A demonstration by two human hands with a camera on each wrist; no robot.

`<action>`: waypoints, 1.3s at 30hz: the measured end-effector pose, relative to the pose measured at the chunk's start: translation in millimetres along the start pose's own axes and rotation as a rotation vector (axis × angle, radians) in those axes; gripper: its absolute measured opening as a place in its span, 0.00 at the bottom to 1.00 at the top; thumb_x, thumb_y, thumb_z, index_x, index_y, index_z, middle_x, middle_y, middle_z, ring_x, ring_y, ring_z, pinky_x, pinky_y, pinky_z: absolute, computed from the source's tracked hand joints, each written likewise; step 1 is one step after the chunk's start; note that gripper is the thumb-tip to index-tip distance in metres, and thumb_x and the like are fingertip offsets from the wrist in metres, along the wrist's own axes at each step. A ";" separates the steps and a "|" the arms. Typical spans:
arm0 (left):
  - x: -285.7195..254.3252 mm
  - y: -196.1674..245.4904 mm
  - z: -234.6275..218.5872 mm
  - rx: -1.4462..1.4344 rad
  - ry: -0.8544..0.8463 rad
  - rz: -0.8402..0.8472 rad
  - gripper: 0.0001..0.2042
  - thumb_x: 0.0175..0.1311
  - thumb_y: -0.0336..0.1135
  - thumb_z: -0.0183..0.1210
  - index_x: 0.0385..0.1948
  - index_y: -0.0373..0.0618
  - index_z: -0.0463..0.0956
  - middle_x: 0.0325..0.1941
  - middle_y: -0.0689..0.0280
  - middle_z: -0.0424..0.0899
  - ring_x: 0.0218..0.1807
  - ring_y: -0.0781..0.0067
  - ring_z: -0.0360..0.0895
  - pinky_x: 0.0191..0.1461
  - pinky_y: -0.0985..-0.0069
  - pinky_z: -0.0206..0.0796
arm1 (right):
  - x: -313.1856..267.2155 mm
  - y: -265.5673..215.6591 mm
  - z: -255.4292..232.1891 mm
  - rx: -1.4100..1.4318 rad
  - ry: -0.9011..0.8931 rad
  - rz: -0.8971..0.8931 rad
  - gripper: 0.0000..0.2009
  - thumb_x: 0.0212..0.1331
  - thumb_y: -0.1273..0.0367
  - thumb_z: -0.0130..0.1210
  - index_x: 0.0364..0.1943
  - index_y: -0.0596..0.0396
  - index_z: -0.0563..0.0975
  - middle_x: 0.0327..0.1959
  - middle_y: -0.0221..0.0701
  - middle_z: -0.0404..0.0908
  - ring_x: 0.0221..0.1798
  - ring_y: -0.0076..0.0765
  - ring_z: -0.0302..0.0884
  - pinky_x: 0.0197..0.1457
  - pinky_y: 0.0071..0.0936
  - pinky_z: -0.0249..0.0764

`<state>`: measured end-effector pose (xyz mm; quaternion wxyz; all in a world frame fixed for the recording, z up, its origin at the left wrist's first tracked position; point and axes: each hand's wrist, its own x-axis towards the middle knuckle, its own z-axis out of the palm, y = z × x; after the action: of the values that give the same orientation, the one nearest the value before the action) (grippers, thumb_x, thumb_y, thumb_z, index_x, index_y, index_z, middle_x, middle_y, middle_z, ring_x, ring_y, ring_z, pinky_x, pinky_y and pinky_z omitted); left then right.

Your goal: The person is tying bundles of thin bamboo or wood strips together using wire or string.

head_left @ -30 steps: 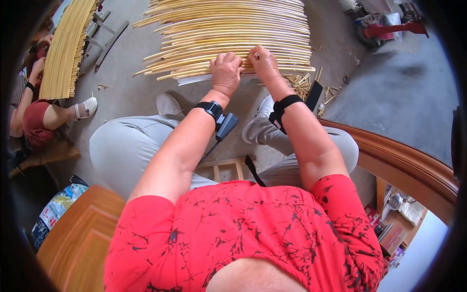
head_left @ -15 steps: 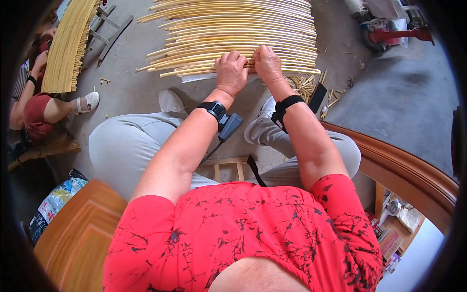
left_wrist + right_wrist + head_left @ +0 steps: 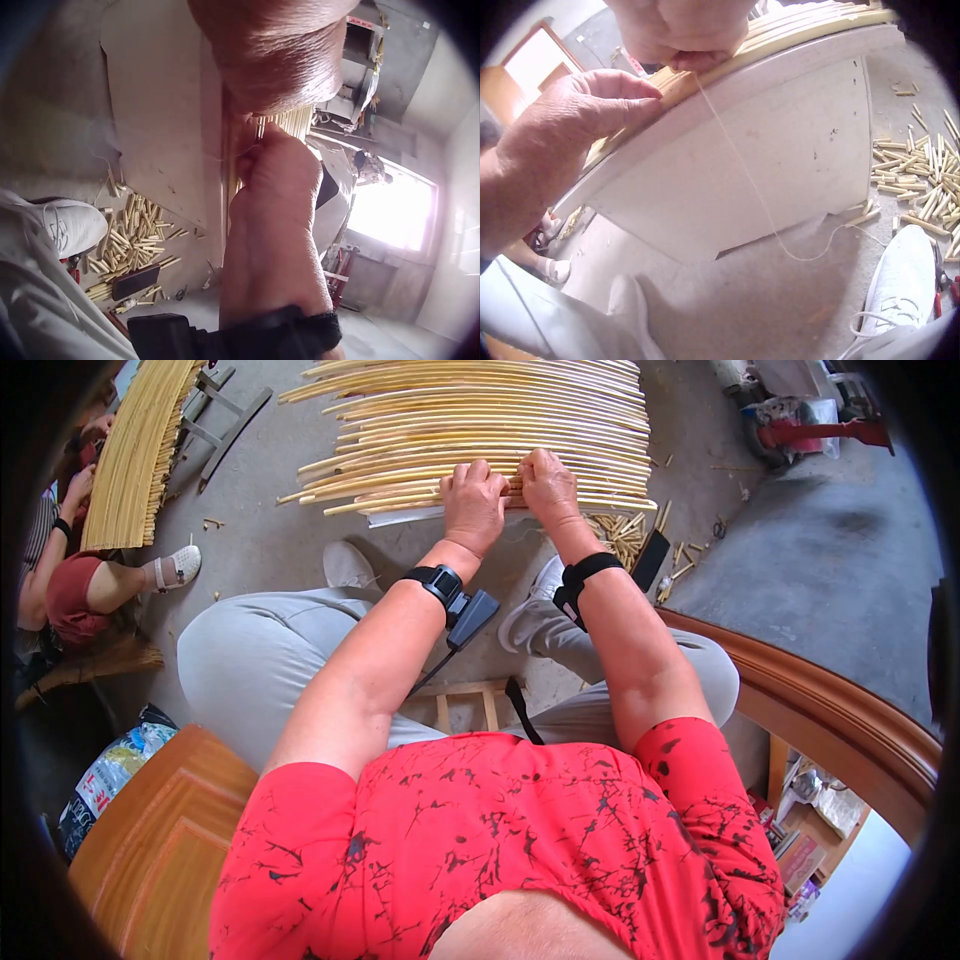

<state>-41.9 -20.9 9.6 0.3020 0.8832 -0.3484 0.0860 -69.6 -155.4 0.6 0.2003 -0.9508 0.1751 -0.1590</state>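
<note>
A row of long pale-yellow sticks (image 3: 500, 435), like reed or cane, lies side by side across a white-sided stand (image 3: 742, 150). At the near edge, my left hand (image 3: 473, 508) pinches the nearest sticks between thumb and fingers. Close beside it, my right hand (image 3: 549, 487) is curled over the same edge, fingers folded in. From under its fingers a thin white thread (image 3: 742, 157) hangs down the stand's side in the right wrist view. The right hand's fingertips are hidden there, and the left wrist view mostly shows the backs of both wrists.
Cut stick pieces (image 3: 617, 535) litter the floor right of the stand, by a white shoe (image 3: 900, 277). Another person's hands (image 3: 80, 485) rest at a second stick mat (image 3: 135, 460) on the left. A wooden rail (image 3: 830, 690) runs along my right side.
The head view has shifted slightly. My right hand's fingers have folded lower against the sticks; the left hand stays almost in place at the edge.
</note>
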 end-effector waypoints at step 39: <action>5.2 2.6 3.6 0.117 -0.059 0.002 0.14 0.40 0.33 0.62 0.34 0.57 0.75 0.34 0.74 0.70 0.42 0.69 0.66 0.44 0.67 0.54 | -1.9 1.6 6.2 0.015 0.052 0.010 0.04 0.51 0.68 0.50 0.27 0.51 0.70 0.29 0.37 0.74 0.34 0.48 0.73 0.36 0.42 0.70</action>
<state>-40.0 -27.5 9.8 0.2395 0.9011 -0.3523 0.0804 -69.4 -154.0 -6.0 0.2033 -0.9440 0.1837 -0.1840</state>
